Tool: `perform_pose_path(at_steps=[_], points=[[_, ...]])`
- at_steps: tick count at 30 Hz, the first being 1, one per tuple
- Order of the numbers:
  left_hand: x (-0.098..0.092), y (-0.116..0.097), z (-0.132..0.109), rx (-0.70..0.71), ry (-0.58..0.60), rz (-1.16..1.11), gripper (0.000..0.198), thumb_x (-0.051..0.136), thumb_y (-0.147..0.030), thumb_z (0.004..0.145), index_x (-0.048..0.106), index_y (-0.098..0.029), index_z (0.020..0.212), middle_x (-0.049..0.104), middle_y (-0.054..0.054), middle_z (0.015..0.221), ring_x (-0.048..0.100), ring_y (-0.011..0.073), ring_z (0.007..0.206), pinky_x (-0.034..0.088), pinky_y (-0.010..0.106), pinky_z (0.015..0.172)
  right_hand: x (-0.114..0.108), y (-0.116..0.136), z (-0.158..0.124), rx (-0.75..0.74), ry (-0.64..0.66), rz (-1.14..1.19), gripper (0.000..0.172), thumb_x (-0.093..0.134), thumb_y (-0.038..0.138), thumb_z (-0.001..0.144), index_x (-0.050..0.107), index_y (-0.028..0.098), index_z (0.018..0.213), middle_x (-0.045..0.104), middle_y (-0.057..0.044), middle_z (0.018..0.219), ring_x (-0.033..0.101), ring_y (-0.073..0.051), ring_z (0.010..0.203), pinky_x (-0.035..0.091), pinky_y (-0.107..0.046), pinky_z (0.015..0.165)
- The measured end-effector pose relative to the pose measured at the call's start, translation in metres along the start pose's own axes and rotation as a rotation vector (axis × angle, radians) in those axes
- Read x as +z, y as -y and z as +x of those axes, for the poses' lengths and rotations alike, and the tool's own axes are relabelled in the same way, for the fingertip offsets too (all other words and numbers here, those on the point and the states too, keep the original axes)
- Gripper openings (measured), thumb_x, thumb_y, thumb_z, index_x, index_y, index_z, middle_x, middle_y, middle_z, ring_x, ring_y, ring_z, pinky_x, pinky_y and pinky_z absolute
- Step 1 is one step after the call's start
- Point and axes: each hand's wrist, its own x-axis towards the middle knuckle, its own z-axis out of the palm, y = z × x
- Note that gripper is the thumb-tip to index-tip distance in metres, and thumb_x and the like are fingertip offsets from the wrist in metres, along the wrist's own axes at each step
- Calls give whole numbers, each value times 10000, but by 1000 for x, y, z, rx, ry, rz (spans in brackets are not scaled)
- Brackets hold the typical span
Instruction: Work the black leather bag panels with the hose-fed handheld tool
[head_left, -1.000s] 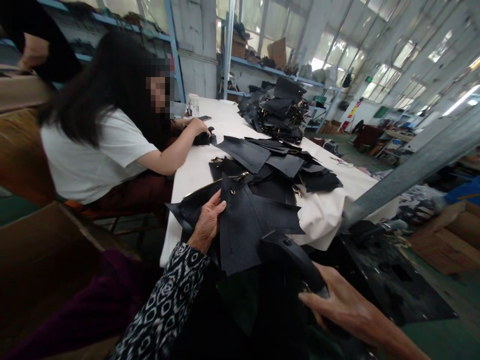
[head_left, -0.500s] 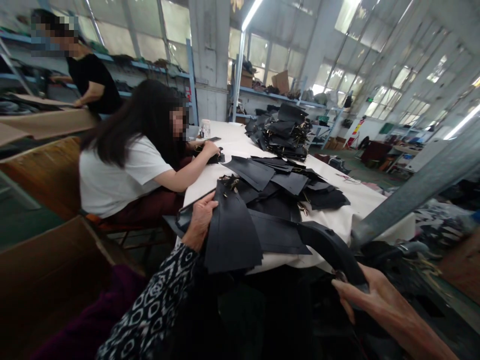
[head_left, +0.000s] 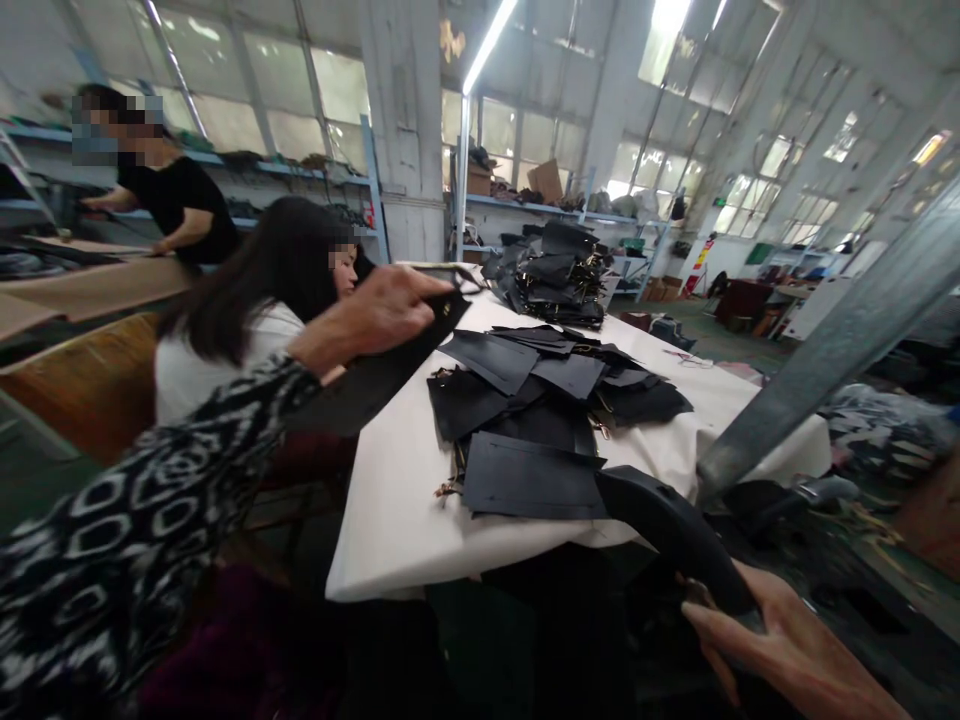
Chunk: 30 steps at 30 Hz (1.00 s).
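While the left hand (head_left: 375, 315) lifts a black panel (head_left: 375, 375), the right hand (head_left: 780, 655) grips another.

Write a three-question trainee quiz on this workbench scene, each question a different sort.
1. True or false: the left hand holds a black leather piece lifted above the white table.
2. What does the right hand grip? A) scissors B) a curved black strap C) a cardboard box
3. Fill in: the tall stack of black pieces sits at the table's ___ end.

Key: 1 true; 2 B; 3 far
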Motion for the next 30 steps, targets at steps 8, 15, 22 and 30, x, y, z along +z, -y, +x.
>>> perform_pose_path(at_steps=[8,15,22,30], points=[[163,130,-143,258,428,428,430,435,-18,754,579,-146,1138,557,107,938,497,219,781,396,342,751,3,4,-10,9,67,-21,382,439,547,806,517,175,850,632,-60,881,584,-220,833,457,-275,732],[150,148,-172,156,214,292,286,342,-88,849,540,-129,1051,476,77,920,485,156,824,433,275,776,24,28,17,-3,189,181,239,492,393,814,451,158,812,523,32,518,511,-120,460,384,-217,457],[144,160,-169,47,-37,106,323,329,4,734,554,-157,901,513,30,827,519,126,767,425,254,722,53,62,52,-9,243,224,180,518,298,794,439,144,844,478,57,540,493,-86,430,366,-175,408],[138,159,-165,-114,-35,27,248,328,-3,650,478,-166,762,521,5,724,533,123,691,422,248,680,65,82,94,-26,102,117,145,507,278,783,426,159,802,534,27,515,541,-123,440,412,-203,426]])
